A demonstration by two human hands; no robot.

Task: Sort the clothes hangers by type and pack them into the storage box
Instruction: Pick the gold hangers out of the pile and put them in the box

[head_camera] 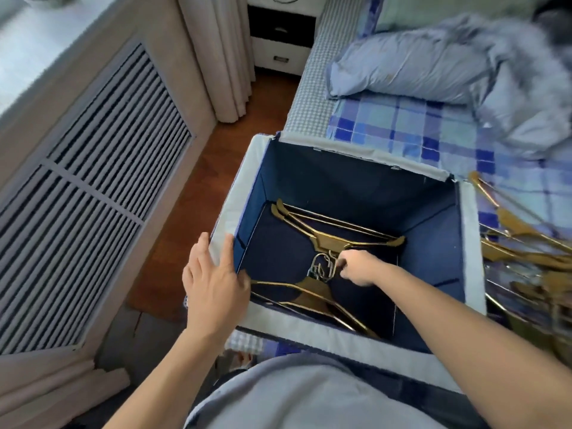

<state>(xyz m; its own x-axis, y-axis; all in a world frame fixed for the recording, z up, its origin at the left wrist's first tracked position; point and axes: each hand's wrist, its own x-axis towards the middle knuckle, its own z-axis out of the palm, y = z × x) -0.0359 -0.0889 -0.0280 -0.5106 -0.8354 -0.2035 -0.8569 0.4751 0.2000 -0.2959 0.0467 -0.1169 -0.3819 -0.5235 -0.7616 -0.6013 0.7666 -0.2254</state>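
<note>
From the head camera, I look down into an open storage box [470,243] standing on the bed, its pale padded rim framing dark blue walls and a dark floor. My left hand [213,283] lies flat on the box's near-left corner, fingers straight and spread over the pale rim, thumb at the inner edge; it grasps nothing. My right hand [359,267] reaches deep into the box, fingers curled around the cluster of metal hooks [323,267] at the middle of the floor; how firmly it pinches them I cannot tell, since the knuckles hide the fingertips. Inside the box lie gold-coloured hangers [328,236] in two groups: one fanned toward the far-left corner, the other [312,292] spread along the near wall, their hooks meeting under my right hand. To the right of the box, on the blue plaid sheet [411,131], sits a loose heap of more gold hangers [526,243], blurred and tangled, touching the box's right wall. Farther off on the bed rest a pale blue pillow [402,69] and a crumpled blue quilt [520,88]. To the left, a wooden floor [192,212], a slatted radiator cover [93,187], beige curtains [216,57] and a nightstand [278,41] fill the frame.
</note>
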